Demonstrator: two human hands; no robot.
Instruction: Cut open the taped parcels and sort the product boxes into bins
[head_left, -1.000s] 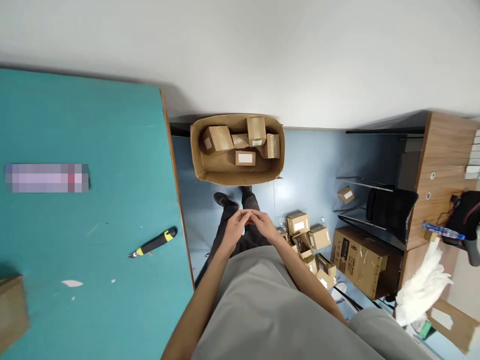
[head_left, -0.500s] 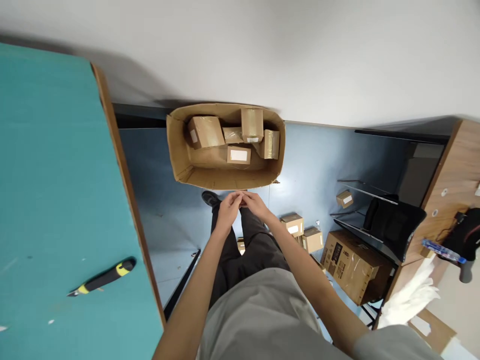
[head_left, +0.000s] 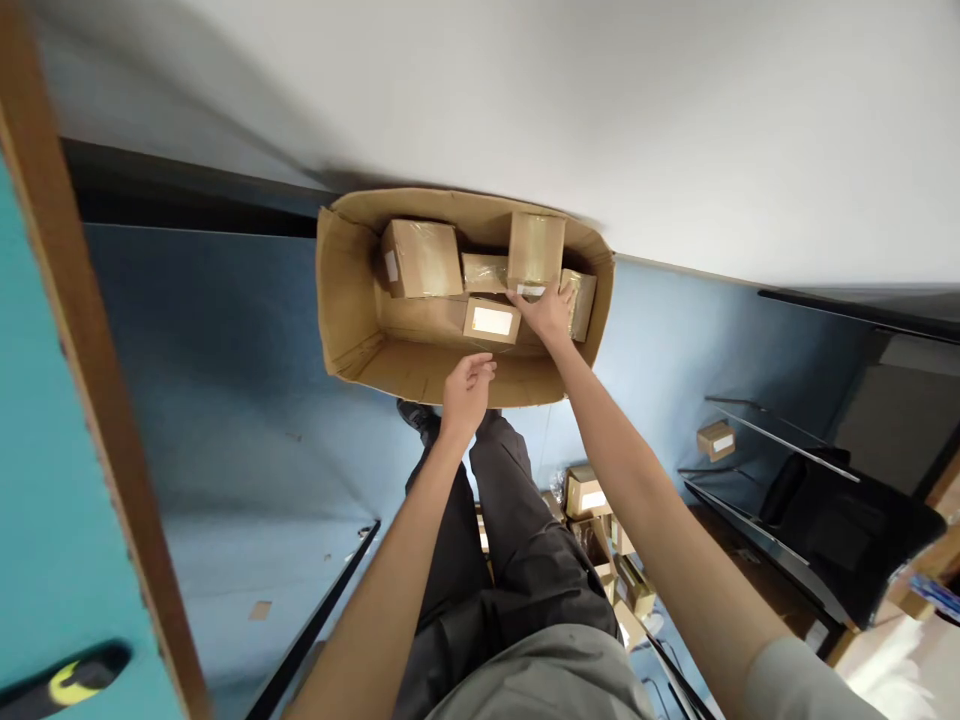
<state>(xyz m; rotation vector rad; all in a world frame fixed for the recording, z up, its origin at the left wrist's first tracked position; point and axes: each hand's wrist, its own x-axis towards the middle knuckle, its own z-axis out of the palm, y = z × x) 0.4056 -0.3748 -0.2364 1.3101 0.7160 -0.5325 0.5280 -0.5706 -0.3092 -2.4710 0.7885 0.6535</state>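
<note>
A large open cardboard carton (head_left: 360,375) stands on the floor against the wall, with several small taped cardboard boxes inside. My right hand (head_left: 550,312) reaches over its near side. The thumb and fingers span the lower end of a tall taped box (head_left: 536,248), which still rests among the others. Just below the thumb lies a small box with a white label (head_left: 493,320). Over the carton's near rim is my left hand (head_left: 466,390), its fingers loosely bent and a little apart, with nothing visible in them. A wider box (head_left: 426,258) sits at the carton's left.
A teal tabletop (head_left: 60,480) with a wooden edge is on the left, bearing a black and yellow cutter (head_left: 71,680). Several boxes (head_left: 589,492) are piled on the floor by my legs. At right are a lone small box (head_left: 716,440) and a black chair (head_left: 855,530).
My hands, together in front of the carton before, have parted. The right went forward into the carton to the tall box; the left moved slightly over the rim. The view has shifted closer and rightward.
</note>
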